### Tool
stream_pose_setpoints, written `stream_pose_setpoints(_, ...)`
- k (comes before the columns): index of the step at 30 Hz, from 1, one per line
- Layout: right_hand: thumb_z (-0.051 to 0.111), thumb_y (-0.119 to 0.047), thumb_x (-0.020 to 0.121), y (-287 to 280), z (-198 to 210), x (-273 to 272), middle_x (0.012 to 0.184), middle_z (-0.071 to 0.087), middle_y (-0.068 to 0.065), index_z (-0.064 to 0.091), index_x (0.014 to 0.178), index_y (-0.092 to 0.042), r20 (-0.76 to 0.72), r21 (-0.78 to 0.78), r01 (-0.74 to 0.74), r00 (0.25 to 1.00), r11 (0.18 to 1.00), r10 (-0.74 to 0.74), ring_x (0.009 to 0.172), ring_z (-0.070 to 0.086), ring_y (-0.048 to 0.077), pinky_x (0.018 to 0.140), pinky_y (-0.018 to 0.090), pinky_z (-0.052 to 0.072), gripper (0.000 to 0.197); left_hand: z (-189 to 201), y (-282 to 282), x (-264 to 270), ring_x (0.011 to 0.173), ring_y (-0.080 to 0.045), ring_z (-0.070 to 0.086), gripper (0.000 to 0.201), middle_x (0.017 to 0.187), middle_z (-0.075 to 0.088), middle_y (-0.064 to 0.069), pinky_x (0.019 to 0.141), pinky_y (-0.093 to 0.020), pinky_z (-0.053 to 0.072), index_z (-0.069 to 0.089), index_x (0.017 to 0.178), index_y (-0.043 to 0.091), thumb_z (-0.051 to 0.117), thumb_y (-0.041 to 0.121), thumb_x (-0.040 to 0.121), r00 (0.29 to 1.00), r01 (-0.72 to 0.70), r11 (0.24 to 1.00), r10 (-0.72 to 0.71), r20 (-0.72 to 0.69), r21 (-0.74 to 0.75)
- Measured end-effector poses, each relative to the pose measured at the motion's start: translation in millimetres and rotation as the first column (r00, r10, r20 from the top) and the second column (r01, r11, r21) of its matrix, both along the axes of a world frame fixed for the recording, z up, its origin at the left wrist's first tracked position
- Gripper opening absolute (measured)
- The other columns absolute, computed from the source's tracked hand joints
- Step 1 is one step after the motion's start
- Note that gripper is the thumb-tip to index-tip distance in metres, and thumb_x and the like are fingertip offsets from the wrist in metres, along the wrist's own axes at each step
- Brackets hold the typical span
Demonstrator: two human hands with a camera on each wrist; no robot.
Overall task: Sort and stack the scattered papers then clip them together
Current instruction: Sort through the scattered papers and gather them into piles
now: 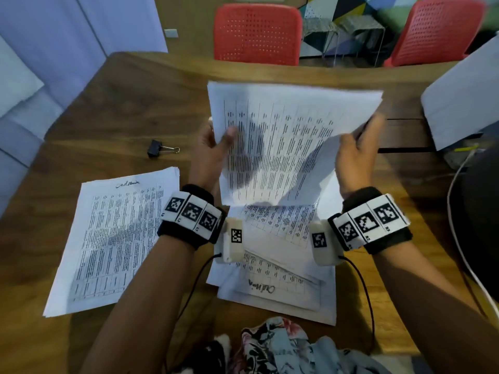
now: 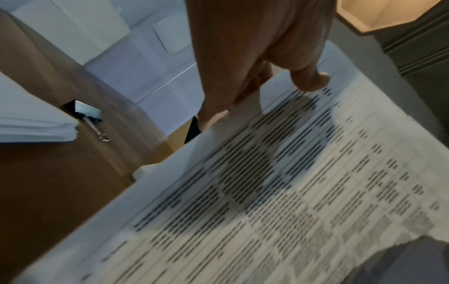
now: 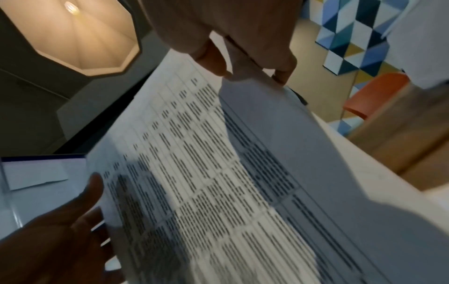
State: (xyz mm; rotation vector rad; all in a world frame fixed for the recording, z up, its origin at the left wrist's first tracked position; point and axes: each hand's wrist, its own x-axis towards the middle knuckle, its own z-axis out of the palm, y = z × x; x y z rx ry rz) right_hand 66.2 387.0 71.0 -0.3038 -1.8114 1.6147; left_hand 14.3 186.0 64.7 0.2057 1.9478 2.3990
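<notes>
Both hands hold a sheaf of printed papers (image 1: 286, 141) raised above the table centre. My left hand (image 1: 213, 152) grips its left edge, thumb on the front, as the left wrist view shows (image 2: 311, 80). My right hand (image 1: 356, 155) pinches a peeled-back sheet (image 3: 279, 123) at the right edge. A tidy stack of papers (image 1: 113, 238) lies flat at the left. More loose papers (image 1: 280, 282) lie under my wrists near the front edge. A black binder clip (image 1: 158, 149) rests on the wood left of the raised sheaf.
The wooden table (image 1: 129, 103) runs back to two red chairs (image 1: 258, 33). A white sheet over a device (image 1: 464, 103) sits at the right, with a white cable (image 1: 459, 238) beside it. Patterned fabric (image 1: 283, 346) lies at the front edge.
</notes>
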Motion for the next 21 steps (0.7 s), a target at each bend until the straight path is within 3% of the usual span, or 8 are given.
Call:
stream_pose_setpoints(3, 0.030, 0.018, 0.083, -10, -23, 4, 0.111, 0.050, 0.009, 0.032, 0.110, -0.009, 0.146, 0.031, -0.051, 0.988, 0.998, 0.046, 0.098, 0.052, 0.007, 0.087, 0.018, 0.045, 0.038, -17, 1, 8, 0.081, 0.000, 0.069, 0.020, 0.089, 0.071, 0.009, 0.068, -0.018, 0.055, 0.053, 0.112, 0.006, 0.052, 0.013, 0.092, 0.999, 0.033, 0.997, -0.030, 0.039, -0.072)
stream_pose_setpoints(5, 0.031, 0.015, 0.086, -14, -33, 3, 0.118, 0.050, 0.015, 0.031, 0.119, 0.002, 0.215, 0.071, -0.079, 0.975, 0.994, 0.062, 0.102, 0.052, 0.016, 0.084, 0.016, 0.047, 0.035, -28, 1, 13, 0.076, 0.005, 0.067, 0.013, 0.090, 0.067, 0.009, 0.065, -0.013, 0.053, 0.052, 0.107, 0.009, 0.047, 0.006, 0.095, 0.995, 0.047, 0.993, -0.038, 0.092, -0.104)
stream_pose_setpoints(7, 0.031, 0.013, 0.088, -17, -35, 1, 0.116, 0.050, 0.012, 0.033, 0.116, 0.005, 0.238, 0.093, -0.080, 0.970, 0.992, 0.056, 0.101, 0.050, 0.010, 0.075, 0.007, 0.047, 0.030, -32, -2, 16, 0.082, 0.002, 0.066, 0.014, 0.095, 0.063, 0.008, 0.073, -0.018, 0.054, 0.050, 0.108, 0.009, 0.046, 0.003, 0.095, 0.992, 0.015, 0.991, 0.002, 0.127, -0.129)
stream_pose_setpoints(10, 0.031, 0.013, 0.087, -22, -28, -4, 0.096, 0.046, -0.002, 0.037, 0.096, -0.010, 0.186, 0.113, -0.056, 0.982, 0.992, 0.034, 0.080, 0.045, -0.005, 0.068, 0.002, 0.042, 0.026, -21, -11, 8, 0.105, -0.019, 0.061, 0.021, 0.106, 0.063, 0.002, 0.097, -0.040, 0.049, 0.053, 0.116, 0.009, 0.049, 0.010, 0.095, 0.989, -0.054, 0.988, 0.073, 0.127, -0.147)
stream_pose_setpoints(13, 0.033, 0.010, 0.089, -38, -23, -12, 0.075, 0.032, -0.008, 0.029, 0.079, -0.024, 0.175, 0.146, -0.095, 0.982, 0.985, 0.068, 0.062, 0.036, -0.008, 0.062, 0.006, 0.035, 0.035, 5, -27, 0, 0.109, -0.026, 0.062, 0.030, 0.111, 0.063, -0.005, 0.095, -0.043, 0.051, 0.051, 0.124, 0.003, 0.050, 0.011, 0.094, 0.981, -0.180, 0.970, 0.188, 0.036, -0.165)
stream_pose_setpoints(16, 0.037, 0.004, 0.093, -65, -28, -19, 0.077, 0.045, 0.009, 0.046, 0.096, -0.005, 0.274, 0.182, -0.224, 0.947, 0.957, 0.170, 0.067, 0.043, 0.011, 0.067, 0.015, 0.033, 0.013, 31, -56, -8, 0.093, -0.005, 0.063, 0.022, 0.105, 0.061, 0.005, 0.084, -0.023, 0.055, 0.048, 0.115, 0.014, 0.051, 0.009, 0.094, 0.949, -0.313, 0.936, 0.313, -0.027, -0.161)
stream_pose_setpoints(18, 0.039, -0.002, 0.095, -89, -34, -23, 0.083, 0.049, 0.016, 0.045, 0.105, 0.009, 0.352, 0.213, -0.337, 0.902, 0.917, 0.250, 0.072, 0.044, 0.022, 0.071, 0.021, 0.033, 0.016, 48, -81, -7, 0.089, -0.001, 0.060, 0.024, 0.104, 0.058, 0.009, 0.077, -0.013, 0.053, 0.046, 0.116, 0.015, 0.050, 0.007, 0.094, 0.916, -0.400, 0.890, 0.394, -0.069, -0.219)
stream_pose_setpoints(21, 0.041, -0.007, 0.096, -131, -38, -27, 0.077, 0.046, 0.000, 0.048, 0.111, 0.005, 0.465, 0.215, -0.487, 0.813, 0.847, 0.350, 0.067, 0.040, 0.011, 0.064, 0.021, 0.032, 0.020, 58, -120, -8, 0.096, -0.009, 0.053, 0.035, 0.109, 0.055, 0.001, 0.060, 0.004, 0.042, 0.048, 0.130, 0.005, 0.048, 0.010, 0.096, 0.881, -0.464, 0.768, 0.451, -0.141, -0.441)
